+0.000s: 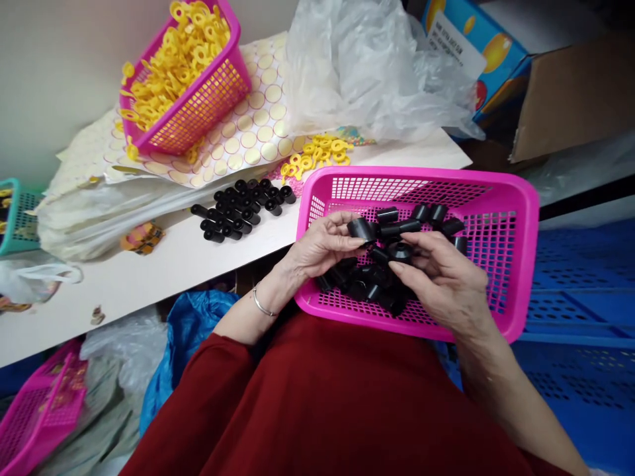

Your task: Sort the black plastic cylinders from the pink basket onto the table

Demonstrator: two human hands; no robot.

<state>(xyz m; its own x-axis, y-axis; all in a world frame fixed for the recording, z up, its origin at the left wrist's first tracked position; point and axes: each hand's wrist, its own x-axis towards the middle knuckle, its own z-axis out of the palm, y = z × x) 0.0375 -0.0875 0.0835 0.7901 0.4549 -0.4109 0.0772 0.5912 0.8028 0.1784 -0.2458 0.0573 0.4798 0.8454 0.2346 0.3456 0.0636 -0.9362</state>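
Over a pink basket (516, 264) my left hand (322, 241) pinches a short black plastic tube (362, 231) between thumb and fingers. My right hand (441, 274) grips a black round piece with a cone-shaped face (399, 251), just right of the tube and apart from it. Beneath both hands, loose black plastic tubes (374, 291) lie jumbled in the basket. On the white table (143, 291) to the left stands a group of several black tubes (241, 211), most of them upright.
A second pink basket (198, 106) heaped with yellow ring pieces (183, 53) sits on sticker sheets (253, 135). More yellow rings (317, 155) lie beside a clear plastic bag (357, 73). A blue printed carton (476, 49) is at the back right, blue crates (575, 317) at the right.
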